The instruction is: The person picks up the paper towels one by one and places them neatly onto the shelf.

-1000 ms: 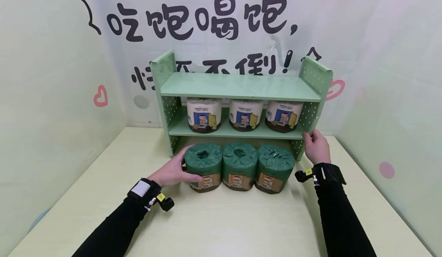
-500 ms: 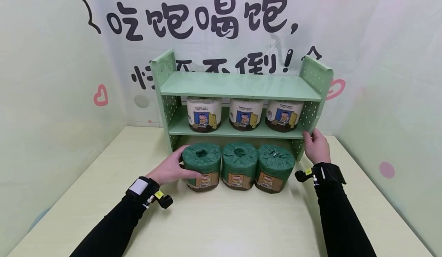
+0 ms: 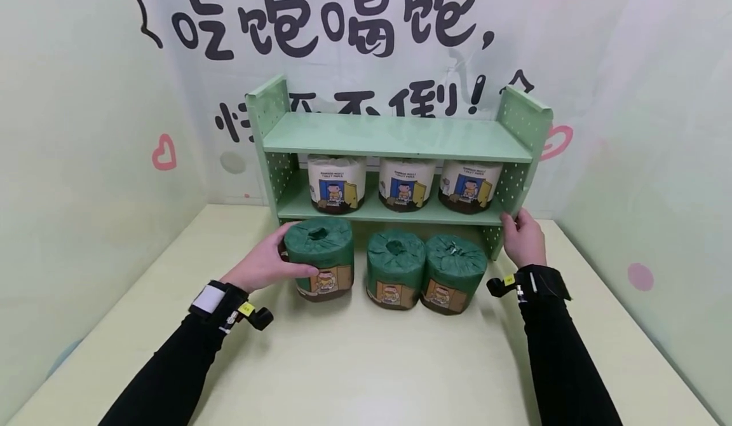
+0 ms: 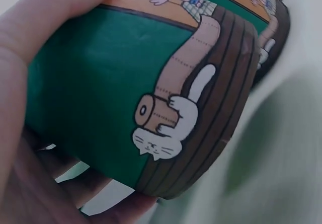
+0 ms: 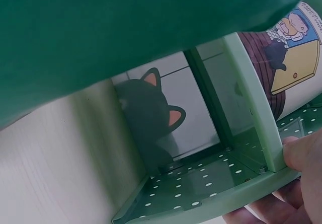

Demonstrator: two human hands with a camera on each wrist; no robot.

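Note:
My left hand (image 3: 260, 266) grips a green-wrapped toilet roll (image 3: 327, 257) from its left side, thumb across the front. In the left wrist view this toilet roll (image 4: 100, 78) shows a white cat print, and it appears raised a little off the table. Two more green toilet rolls, a middle one (image 3: 394, 267) and a right one (image 3: 454, 270), stand side by side before the green shelf (image 3: 400, 137). My right hand (image 3: 524, 241) holds the shelf's right side panel at the lower board; in the right wrist view the thumb (image 5: 302, 153) and several fingers wrap its edge.
On the shelf's middle board sit three white toilet rolls, a left one (image 3: 337, 187), a middle one (image 3: 405, 187) and a right one (image 3: 470, 187). A pale table (image 3: 400, 369) lies beneath, with a printed backdrop (image 3: 400, 25) behind.
My left hand has drawn the left green roll leftward and slightly up, opening a gap from the middle roll. The right hand has kept its hold on the shelf. The head view has tilted slightly down.

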